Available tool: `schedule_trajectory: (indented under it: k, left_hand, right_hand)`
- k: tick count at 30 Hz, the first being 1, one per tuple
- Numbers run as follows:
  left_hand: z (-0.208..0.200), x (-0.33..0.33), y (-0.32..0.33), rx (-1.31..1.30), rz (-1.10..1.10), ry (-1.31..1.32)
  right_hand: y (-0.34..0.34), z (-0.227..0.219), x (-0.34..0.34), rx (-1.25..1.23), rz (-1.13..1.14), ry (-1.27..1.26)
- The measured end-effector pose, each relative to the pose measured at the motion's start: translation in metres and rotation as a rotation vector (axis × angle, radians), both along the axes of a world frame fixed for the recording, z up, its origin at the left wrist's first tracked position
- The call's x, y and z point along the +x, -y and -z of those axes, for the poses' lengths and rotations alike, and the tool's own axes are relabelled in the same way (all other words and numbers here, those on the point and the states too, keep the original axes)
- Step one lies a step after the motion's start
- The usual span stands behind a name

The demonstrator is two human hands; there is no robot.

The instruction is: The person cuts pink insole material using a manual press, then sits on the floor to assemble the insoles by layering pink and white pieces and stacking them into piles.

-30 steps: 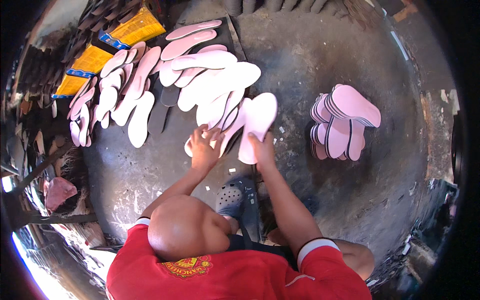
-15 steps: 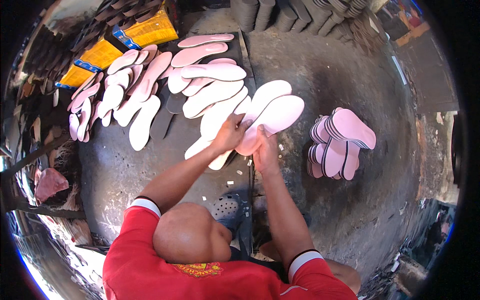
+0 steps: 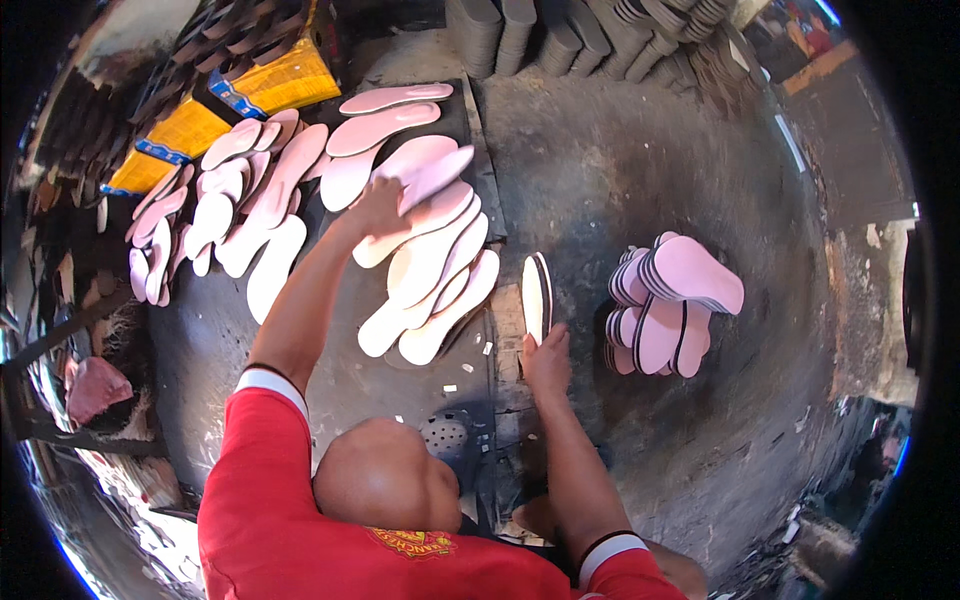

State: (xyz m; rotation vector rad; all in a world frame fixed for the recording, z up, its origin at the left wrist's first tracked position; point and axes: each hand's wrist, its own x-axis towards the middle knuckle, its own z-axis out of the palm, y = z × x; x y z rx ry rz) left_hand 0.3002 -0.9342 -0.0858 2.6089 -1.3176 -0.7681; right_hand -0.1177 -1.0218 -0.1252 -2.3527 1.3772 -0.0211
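Note:
My left hand (image 3: 378,208) reaches over the spread of pink shoe soles and is closed on one pink sole (image 3: 440,178), tilted up from those under it; the fingertips are partly hidden. My right hand (image 3: 547,362) grips two soles (image 3: 537,298) pressed together, turned edge-on with their toe ends up. A loose pile of pink soles (image 3: 425,280) lies between my hands, overlapping one another. To the right of my right hand, a neat stack of pink soles with dark edges (image 3: 690,260) rests on the floor.
More pink soles (image 3: 275,255) lie scattered on the dark mat at left. Yellow boxes (image 3: 290,80) holding dark pieces stand behind them. Stacks of dark soles (image 3: 480,35) line the far edge. A clog (image 3: 447,432) shows beside my knee, with small scraps around it.
My left hand has left the pair and moved up-left onto another sole. My right hand has lowered slightly, turning its pair from face-up to edge-on.

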Motion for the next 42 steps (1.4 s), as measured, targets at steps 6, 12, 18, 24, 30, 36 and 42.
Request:
schedule_trajectory:
  k: [6,12,18,24,30,36,42]
  left_hand:
    - [0.008,-0.052,-0.041,-0.164,-0.128,-0.132]
    - [-0.033,-0.123,-0.028,-0.355,-0.343,-0.073]
    - [-0.058,-0.261,-0.015,-0.558,-0.127,-0.631]
    - [-0.025,-0.245,0.01,-0.614,-0.029,-1.22]
    - [0.013,-0.227,0.024,-0.676,0.038,-0.72]
    - [0.002,-0.217,0.079,-0.378,0.639,-0.478]
    - [-0.098,-0.282,0.07,-0.662,0.957,-0.193]
  right_hand:
    - [0.007,-0.005,-0.002,0.123,0.021,0.075]
    - [0.024,-0.043,0.007,0.399,0.163,0.373]
    - [0.022,-0.074,0.042,0.666,0.173,0.836]
    - [0.001,-0.07,-0.011,0.268,0.075,1.075]
    - [0.009,-0.063,-0.037,-0.089,-0.005,0.267]
    - [0.018,-0.017,-0.053,-0.119,-0.076,0.048]
    - [0.01,-0.027,-0.062,-0.05,-0.104,0.615]
